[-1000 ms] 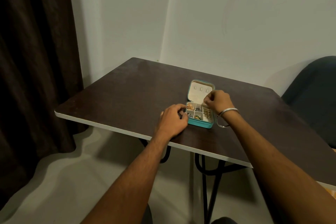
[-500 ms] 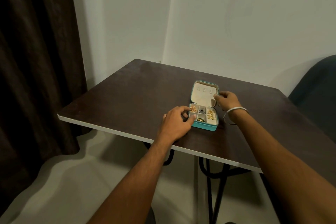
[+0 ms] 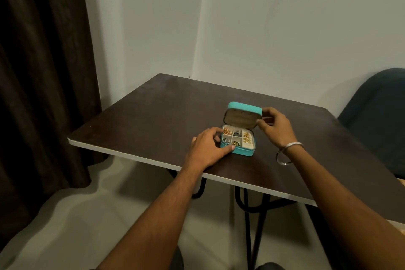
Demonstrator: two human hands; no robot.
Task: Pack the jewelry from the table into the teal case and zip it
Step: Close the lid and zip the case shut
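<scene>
A small teal case (image 3: 245,152) sits on the dark table (image 3: 153,116), near its front edge. Its lid (image 3: 244,107) is tilted forward, half lowered over the base. Gold and dark jewelry (image 3: 236,137) fills several small compartments inside. My left hand (image 3: 208,149) grips the case's left front corner, thumb along the front wall. My right hand (image 3: 275,126) pinches the lid's right edge. A silver bangle hangs at that wrist.
A dark curtain (image 3: 43,72) hangs at the left. A dark chair (image 3: 377,116) stands beyond the table's right side. White walls (image 3: 285,28) meet in a corner behind the table. Black table legs (image 3: 254,215) show below the front edge.
The lid has swung from upright to tilted forward over the base, with my right hand now on its right edge. My left hand stayed at the case's left front corner.
</scene>
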